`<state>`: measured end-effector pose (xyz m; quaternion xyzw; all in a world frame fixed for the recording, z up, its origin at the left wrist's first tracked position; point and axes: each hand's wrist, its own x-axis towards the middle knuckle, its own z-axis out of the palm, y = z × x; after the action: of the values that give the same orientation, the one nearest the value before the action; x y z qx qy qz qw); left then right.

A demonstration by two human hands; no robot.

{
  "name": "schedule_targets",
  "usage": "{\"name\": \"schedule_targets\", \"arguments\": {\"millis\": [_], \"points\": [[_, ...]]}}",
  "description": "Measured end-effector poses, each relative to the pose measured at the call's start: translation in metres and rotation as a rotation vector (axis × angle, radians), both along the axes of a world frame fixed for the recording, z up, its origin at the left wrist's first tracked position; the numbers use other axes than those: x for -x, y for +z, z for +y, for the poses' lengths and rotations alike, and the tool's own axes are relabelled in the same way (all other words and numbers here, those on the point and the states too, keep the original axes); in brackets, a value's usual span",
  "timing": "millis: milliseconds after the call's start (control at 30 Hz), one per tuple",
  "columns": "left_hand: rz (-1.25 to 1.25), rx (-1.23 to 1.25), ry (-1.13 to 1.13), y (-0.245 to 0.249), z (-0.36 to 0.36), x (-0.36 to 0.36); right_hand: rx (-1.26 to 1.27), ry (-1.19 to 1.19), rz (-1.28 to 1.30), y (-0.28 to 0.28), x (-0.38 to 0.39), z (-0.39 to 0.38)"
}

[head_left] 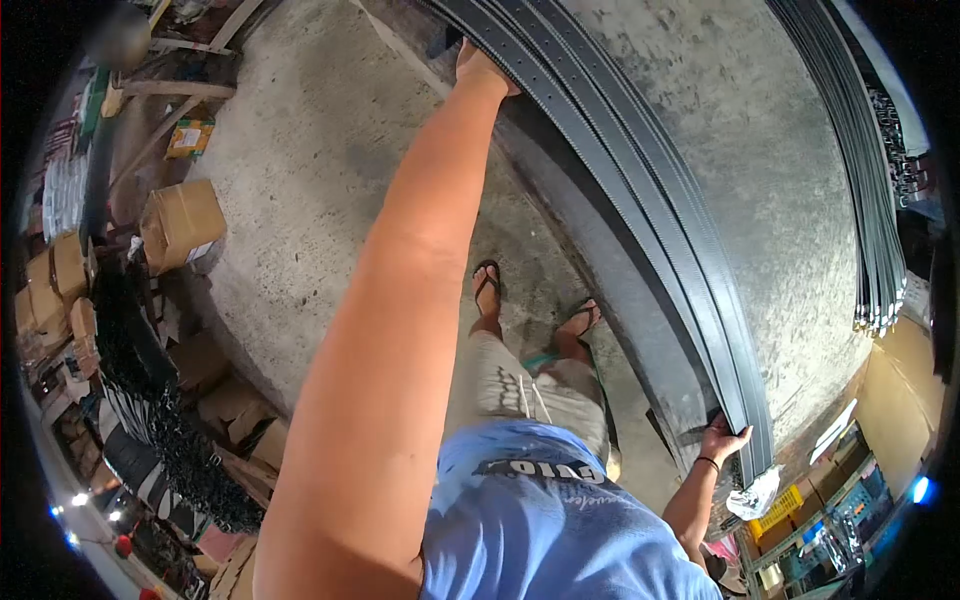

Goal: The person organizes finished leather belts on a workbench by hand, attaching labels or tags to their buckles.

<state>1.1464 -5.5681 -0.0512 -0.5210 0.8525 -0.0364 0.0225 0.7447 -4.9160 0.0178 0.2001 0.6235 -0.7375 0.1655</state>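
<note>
Black belt straps (635, 165), stitched edges, holes punched toward the left-hand end: laid in a long stack along the worktop (800, 260), spanning from left hand (483, 72) to right hand (722, 438). Near edge held by right hand, thumb over top; left hand tucked at the edge, fingers hidden, closure cannot be told.

Judged springy lengthwise, moderate weight as a stack, smooth-faced, so layers may slide; not fragile. Best gripped across full stack width, near both ends, edges kept flush.

Crumpled clear plastic (757, 494) sits just beyond right hand at the strap end; could snag. Second strap bundle (850, 180) lies across the worktop, farther out than both hands. Yellow crate (778, 513) is seen past right hand, cardboard box (185, 225) well left of left hand; neither in the way.
</note>
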Motion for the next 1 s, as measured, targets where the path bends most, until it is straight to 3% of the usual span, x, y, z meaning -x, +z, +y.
{"name": "schedule_targets", "arguments": {"millis": [67,133,200,367,467,567,633,700,733,800,833,900,1000], "points": [[-0.199,-0.108,0.036,0.017,0.005,-0.002,0.031,-0.023,-0.02,0.002,-0.004,-0.004],[-0.07,-0.002,0.017,-0.02,-0.006,-0.008,0.011,-0.024,-0.013,0.006,-0.01,-0.01],[-0.287,-0.062,0.06,0.007,0.007,-0.006,0.036,0.035,-0.037,0.005,-0.009,-0.007],[-0.218,-0.272,0.184,0.023,0.01,-0.007,0.05,-0.056,-0.069,0.005,-0.011,-0.005],[-0.129,-0.388,0.28,0.033,0.012,-0.009,0.035,-0.083,-0.078,0.008,-0.014,-0.011],[0.456,-0.493,0.317,0.047,0.02,-0.013,0.012,-0.104,-0.102,0.016,-0.021,-0.025],[0.333,-0.618,0.327,0.066,0.024,-0.012,-0.006,-0.115,-0.102,0.017,-0.024,-0.025],[0.538,-0.757,0.476,0.024,0.005,-0.022,-0.026,-0.1,-0.116,0.007,-0.016,-0.014],[0.54,-0.733,0.463,0.056,-0.007,-0.024,-0.017,-0.128,-0.087,0.003,-0.015,-0.015],[-0.284,-0.619,0.031,0.141,-0.023,-0.027,-0.057,-0.143,-0.072,0.002,-0.017,-0.019],[-0.289,-0.605,0.031,0.126,-0.046,-0.048,-0.105,-0.179,-0.077,0.004,-0.018,-0.024],[0.008,-0.387,0.404,0.073,-0.094,-0.099,-0.16,-0.24,-0.094,0.008,-0.022,-0.03],[0.053,-0.224,0.474,0.07,-0.083,-0.117,-0.174,-0.232,-0.12,0.004,-0.02,-0.023]]}}
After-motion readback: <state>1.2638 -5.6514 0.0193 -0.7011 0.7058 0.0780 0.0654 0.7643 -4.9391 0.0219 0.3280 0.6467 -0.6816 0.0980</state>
